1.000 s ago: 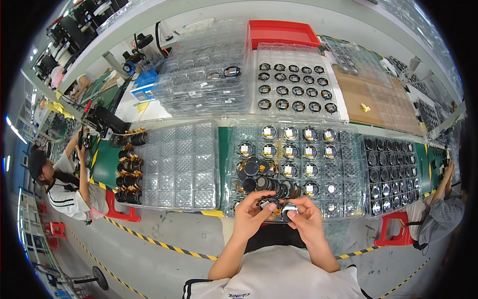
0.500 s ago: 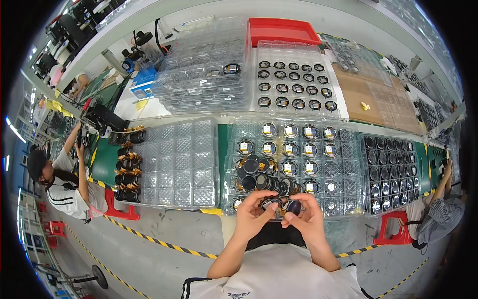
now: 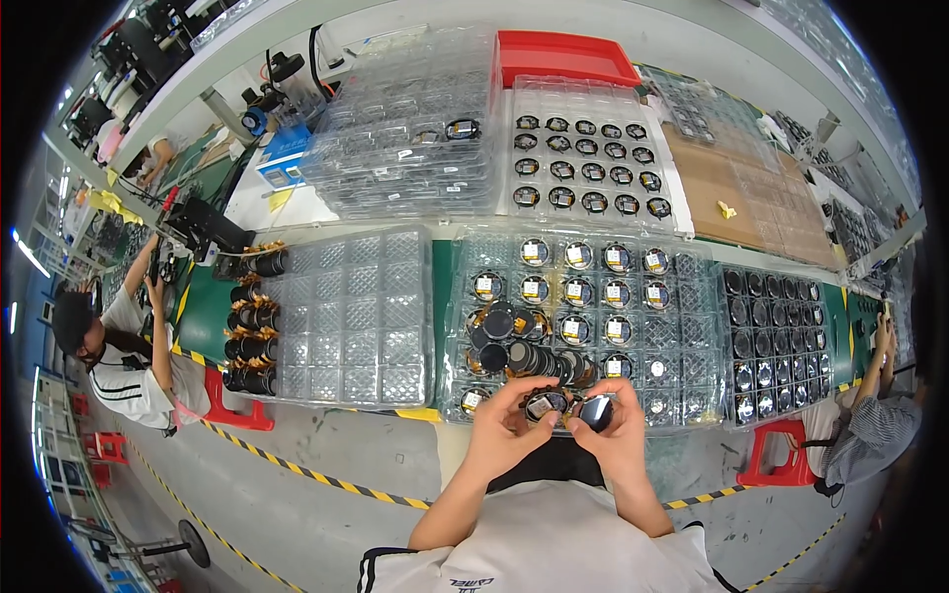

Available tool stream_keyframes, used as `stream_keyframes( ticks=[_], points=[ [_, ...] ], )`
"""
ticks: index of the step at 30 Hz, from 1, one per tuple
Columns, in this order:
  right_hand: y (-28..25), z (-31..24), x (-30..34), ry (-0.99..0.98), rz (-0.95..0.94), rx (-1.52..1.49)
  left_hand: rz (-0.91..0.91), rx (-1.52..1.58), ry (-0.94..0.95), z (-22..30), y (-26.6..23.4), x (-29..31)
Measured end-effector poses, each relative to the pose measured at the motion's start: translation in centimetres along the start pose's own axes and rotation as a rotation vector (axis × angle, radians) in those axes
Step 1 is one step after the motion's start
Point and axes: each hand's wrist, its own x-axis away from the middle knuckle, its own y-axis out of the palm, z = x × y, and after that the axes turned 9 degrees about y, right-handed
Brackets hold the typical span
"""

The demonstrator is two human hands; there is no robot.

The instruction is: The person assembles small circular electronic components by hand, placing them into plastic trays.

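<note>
Close to my body, just in front of the middle clear tray (image 3: pixel 692 341), my left hand (image 3: pixel 502 435) is closed on a round black electronic module (image 3: pixel 546 403) with a pale label. My right hand (image 3: pixel 615 435) pinches a round glossy dark disc (image 3: pixel 596 411), like a small display, beside it. Between the two pieces there is a bit of orange, perhaps a flex cable; my fingers partly hide it. Just beyond my hands, a leaning row of dark discs (image 3: pixel 539 362) and a loose heap of discs (image 3: pixel 497 326) lie on the tray among labelled round modules (image 3: pixel 576 292).
Left is a clear tray (image 3: pixel 356 316) with stacked dark discs (image 3: pixel 259 321) along its left side. A tray of dark rounds (image 3: pixel 776 341) stands right. Behind are stacked clear trays (image 3: pixel 395 168), a filled tray (image 3: pixel 593 163) and a red bin (image 3: pixel 563 57). Co-workers sit at both sides.
The disc in my right hand has tilted, so its glossy face shows more. The module in my left hand has turned its labelled face up into fuller view.
</note>
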Motion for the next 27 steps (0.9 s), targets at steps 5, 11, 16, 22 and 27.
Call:
stream_keyframes(
  ticks=[5,11,16,22,27],
  points=[
    [0.5,-0.5,-0.2,0.042,0.027,-0.019,-0.027,-0.062,-0.022,-0.1,-0.1,0.2],
    [0.3,-0.1,-0.4,0.029,0.005,-0.027,-0.033,-0.068,-0.008,-0.3,-0.1,0.3],
    [0.7,-0.8,-0.2,0.046,0.015,-0.019,-0.002,-0.042,0.031,-0.7,-0.1,0.4],
    [0.5,-0.5,-0.3,0.047,0.001,0.006,0.003,-0.018,0.030,-1.0,-0.2,0.4],
    [0.6,-0.7,-0.2,0.040,-0.007,0.006,-0.001,0.015,0.034,-1.0,-0.2,0.3]
  ],
)
